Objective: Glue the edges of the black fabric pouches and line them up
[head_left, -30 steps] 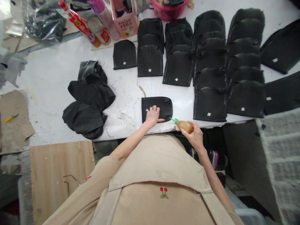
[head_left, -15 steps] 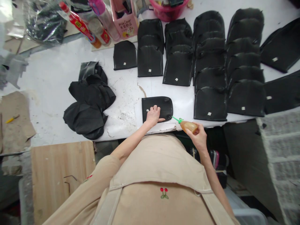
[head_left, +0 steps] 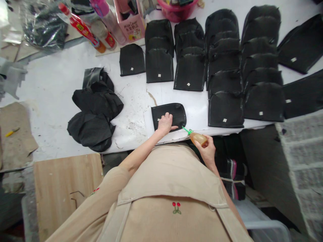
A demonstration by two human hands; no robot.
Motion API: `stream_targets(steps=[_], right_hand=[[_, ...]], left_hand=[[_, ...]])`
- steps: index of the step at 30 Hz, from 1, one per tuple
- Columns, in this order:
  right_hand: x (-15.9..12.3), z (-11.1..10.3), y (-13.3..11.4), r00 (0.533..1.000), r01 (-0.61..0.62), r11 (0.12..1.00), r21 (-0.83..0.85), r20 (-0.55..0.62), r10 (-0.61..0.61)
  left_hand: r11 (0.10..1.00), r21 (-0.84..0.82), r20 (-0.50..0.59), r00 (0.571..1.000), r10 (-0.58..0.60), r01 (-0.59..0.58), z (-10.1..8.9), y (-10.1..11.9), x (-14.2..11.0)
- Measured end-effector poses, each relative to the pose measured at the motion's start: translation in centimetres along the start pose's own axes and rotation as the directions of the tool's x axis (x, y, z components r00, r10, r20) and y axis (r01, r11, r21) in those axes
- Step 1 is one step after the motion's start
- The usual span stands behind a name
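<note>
Under my left hand (head_left: 165, 124) lies a black fabric piece (head_left: 178, 111) with one rounded end and a small white tag. That hand presses on it, fingers lying on the fabric and the thumb stretched to the right. My right hand (head_left: 208, 148) is wrapped round a squeeze bottle (head_left: 198, 138) of amber liquid with a green nozzle. The nozzle tip points up-left and is at the lower right corner of the black piece; whether it touches, I cannot tell.
Rows of similar black pieces (head_left: 225, 109) overlap along the back and right of the white table (head_left: 131, 127). A loose black fabric pile (head_left: 92, 129) is at left. Behind stand a red-capped bottle (head_left: 78, 27), a pink box (head_left: 130, 28) and a pink basket (head_left: 176, 11).
My right hand has moved left with the squeeze bottle, bringing the nozzle to the black piece's edge. My left hand stays on the piece.
</note>
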State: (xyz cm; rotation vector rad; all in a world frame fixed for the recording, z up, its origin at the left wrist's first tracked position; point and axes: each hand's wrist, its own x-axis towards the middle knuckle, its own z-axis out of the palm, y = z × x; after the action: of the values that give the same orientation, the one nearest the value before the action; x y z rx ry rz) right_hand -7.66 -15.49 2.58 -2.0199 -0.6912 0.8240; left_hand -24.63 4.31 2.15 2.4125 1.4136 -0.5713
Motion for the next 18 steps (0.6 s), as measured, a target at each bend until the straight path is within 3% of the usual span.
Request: stream_targets(steps=[11, 18], right_hand=[[-0.3, 0.4, 0.0, 0.975, 0.211, 0.941, -0.266, -0.007, -0.221], [-1.1, 1.2, -0.2, 0.975, 0.222, 0.936, -0.272, 0.05, -0.217]], left_hand=[[1.0, -0.011, -0.01, 1.0, 0.018, -0.018, 0.1, -0.3, 0.1], [1.0, -0.022, -0.002, 1.0, 0.003, -0.003, 0.0, -0.4, 0.0]])
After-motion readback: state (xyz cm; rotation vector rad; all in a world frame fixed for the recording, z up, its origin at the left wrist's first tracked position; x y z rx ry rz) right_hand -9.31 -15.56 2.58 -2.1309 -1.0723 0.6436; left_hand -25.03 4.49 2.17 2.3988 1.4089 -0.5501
